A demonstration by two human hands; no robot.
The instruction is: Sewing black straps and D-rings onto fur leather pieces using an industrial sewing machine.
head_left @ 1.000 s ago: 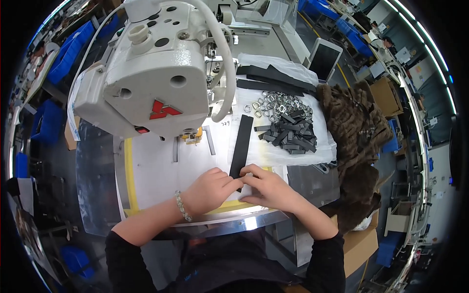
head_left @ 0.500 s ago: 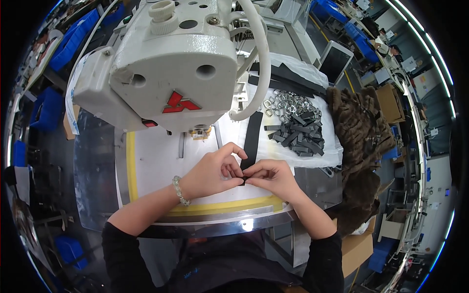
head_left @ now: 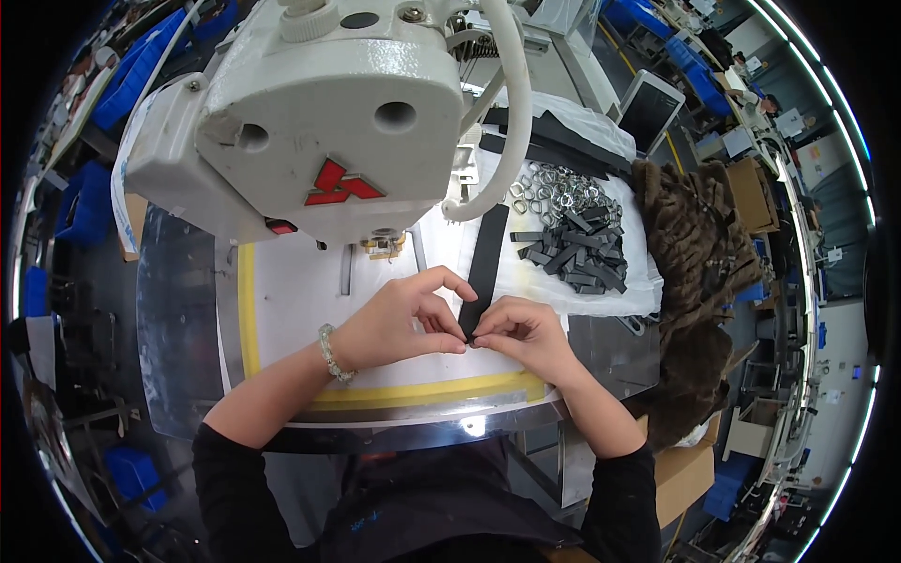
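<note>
Two hands: right hand (head_left: pixel 527 340), pinching near end of black strip (head_left: pixel 484 267); left hand (head_left: pixel 387 324), half spread beside it, any grip hidden | strip: on white worktop (head_left: pixel 305 314), right of sewing machine (head_left: pixel 328 113) | status: judged mid-handling, unfinished | far right: metal rings (head_left: pixel 561 194), short black pieces (head_left: pixel 584 255), heaped, seemingly unused

Beaded bracelet (head_left: pixel 328 353), dark clothes (head_left: pixel 441 497)
Your bracelet is pale and shiny. Lower than the bracelet, your left sleeve (head_left: pixel 236 495) is black, like your right sleeve (head_left: pixel 621 511). Small blue marks (head_left: pixel 365 521) show on your clothes.
</note>
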